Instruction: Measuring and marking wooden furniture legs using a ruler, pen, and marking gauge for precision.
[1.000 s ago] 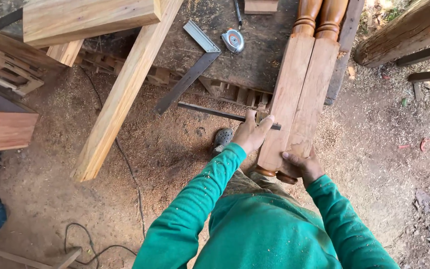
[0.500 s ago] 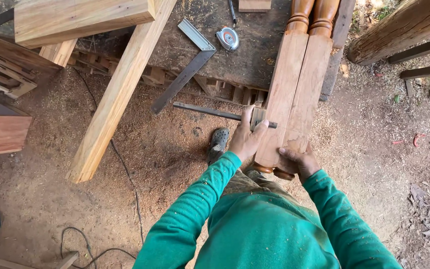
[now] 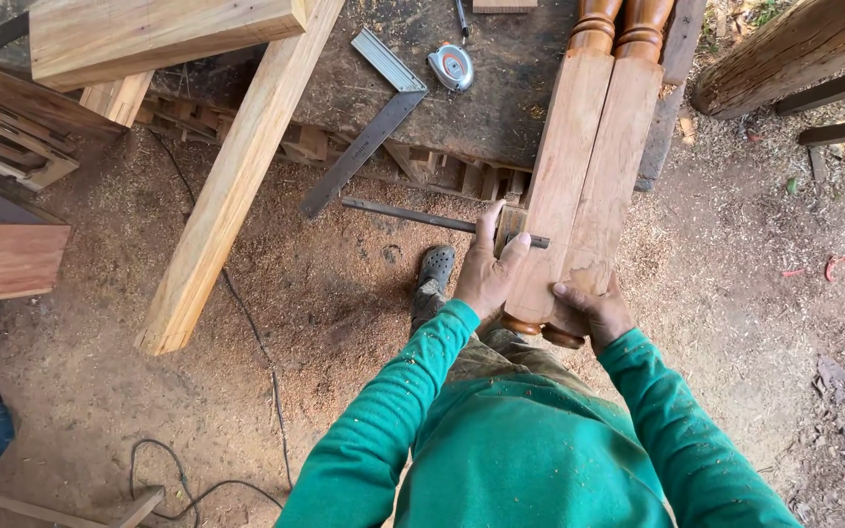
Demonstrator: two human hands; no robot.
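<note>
Sawdust is covering the ground [image 3: 344, 323] everywhere under the work, and a dark, worn wooden surface [image 3: 511, 108] is carrying most of the pieces at the top of the view. A long pale timber beam [image 3: 237, 176] is sloping off the surface's left part down onto the ground. Two reddish-brown turned wooden posts [image 3: 589, 176] are lying side by side and touching, their far turned ends resting near the surface's right edge and their near ends overhanging toward the person. Judging from that, the posts are already paired and lined up at their near ends, while no fastening or cutting is showing on them yet; what is left cannot be told. A grey steel carpenter's square [image 3: 369, 127] is hanging over the surface's front edge, and a small round tape measure [image 3: 452, 66] is lying just beyond it.

The left hand [image 3: 489, 279] is pressing against the left face of the left post, thumb up, fingers curled around a thin dark metal rod [image 3: 422, 217] that is crossing the post. The right hand [image 3: 594, 311] is cupping the rounded near ends from below, fingers closed on them.
</note>
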